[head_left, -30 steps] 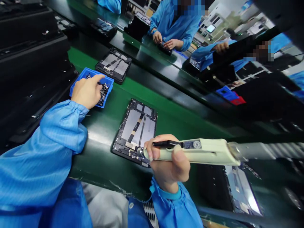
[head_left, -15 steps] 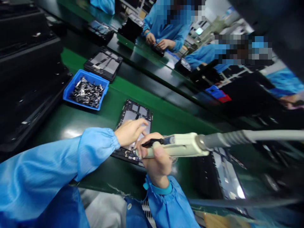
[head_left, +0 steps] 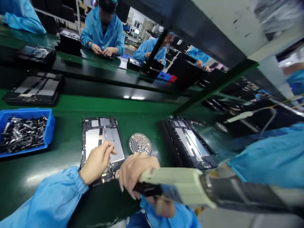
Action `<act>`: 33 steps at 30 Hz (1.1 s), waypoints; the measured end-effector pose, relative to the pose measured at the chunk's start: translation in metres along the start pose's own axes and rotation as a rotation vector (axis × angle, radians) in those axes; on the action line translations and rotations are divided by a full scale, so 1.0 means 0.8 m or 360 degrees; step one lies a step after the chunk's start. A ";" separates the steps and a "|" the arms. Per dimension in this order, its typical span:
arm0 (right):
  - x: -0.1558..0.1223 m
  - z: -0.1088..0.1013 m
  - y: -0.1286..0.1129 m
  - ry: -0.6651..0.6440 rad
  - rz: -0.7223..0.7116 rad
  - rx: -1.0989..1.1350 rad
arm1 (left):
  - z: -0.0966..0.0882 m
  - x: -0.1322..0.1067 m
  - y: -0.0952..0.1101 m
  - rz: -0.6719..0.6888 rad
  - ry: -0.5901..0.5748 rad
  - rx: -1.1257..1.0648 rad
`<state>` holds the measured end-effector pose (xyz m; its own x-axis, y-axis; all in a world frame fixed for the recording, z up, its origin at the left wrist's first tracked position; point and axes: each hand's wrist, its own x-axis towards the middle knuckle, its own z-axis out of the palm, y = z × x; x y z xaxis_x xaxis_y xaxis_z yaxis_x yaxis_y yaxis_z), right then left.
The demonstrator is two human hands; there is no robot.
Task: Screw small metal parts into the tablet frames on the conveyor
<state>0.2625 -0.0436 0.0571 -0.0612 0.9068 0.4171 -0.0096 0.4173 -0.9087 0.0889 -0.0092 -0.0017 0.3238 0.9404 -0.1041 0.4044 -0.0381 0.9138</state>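
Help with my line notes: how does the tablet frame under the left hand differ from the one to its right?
The frame under the left hand has fingers resting on it; the frame to its right is untouched. The first lies square on the green mat; the second slants. Both are dark with silver panels.

Black tablet frame [head_left: 102, 126], silver panels [head_left: 116, 142]

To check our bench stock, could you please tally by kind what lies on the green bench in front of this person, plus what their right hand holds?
Tablet frames: 3
Blue parts tray: 1
Round mesh disc: 1
Electric screwdriver: 1
Total: 6
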 end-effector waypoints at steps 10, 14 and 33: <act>0.043 -0.058 0.060 0.0712 0.0253 0.0413 | -0.015 0.006 0.001 -0.0210 0.0208 -0.0588; 0.038 -0.060 0.077 0.0750 0.0340 0.0393 | -0.036 0.015 0.006 -0.0195 0.0259 -0.0570; 0.036 -0.062 0.083 0.0722 0.0349 0.0332 | -0.085 0.039 -0.016 -0.0270 0.0893 0.0012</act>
<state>0.3097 0.0133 0.0094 0.3522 0.9253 0.1408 -0.2458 0.2366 -0.9400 0.0357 0.0436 0.0100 -0.2478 0.9685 -0.0228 0.4178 0.1281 0.8994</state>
